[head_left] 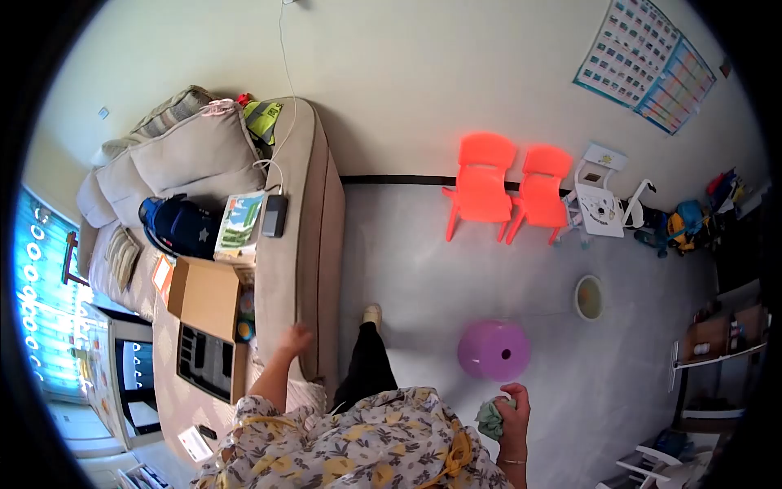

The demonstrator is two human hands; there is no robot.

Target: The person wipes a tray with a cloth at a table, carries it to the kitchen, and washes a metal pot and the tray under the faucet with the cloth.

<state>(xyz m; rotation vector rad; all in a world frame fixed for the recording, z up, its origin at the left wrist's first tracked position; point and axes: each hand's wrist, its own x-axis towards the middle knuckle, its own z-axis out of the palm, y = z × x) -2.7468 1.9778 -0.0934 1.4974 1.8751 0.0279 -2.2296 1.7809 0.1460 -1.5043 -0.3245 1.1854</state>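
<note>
My right hand (516, 407) is closed around a crumpled grey-green cloth (489, 419), low in the view at my right side. Just beyond it on the floor stands a purple round stool (489, 349) with a dark hole in its side. My left hand (298, 339) is in front of the beige sofa (314, 277), near its side; motion smears its fingers, and nothing shows in it. Left of that hand, on the sofa, lies an open cardboard box (208, 301) with a black insert (205, 363).
Two orange chairs (482, 183) and a white child's chair (601, 208) line the wall. A pale bucket (588, 298) stands on the floor. Bags (688, 224) lie at the far right, above a shelf (717, 346). A dark blue backpack (183, 228) and books (240, 224) rest on the sofa.
</note>
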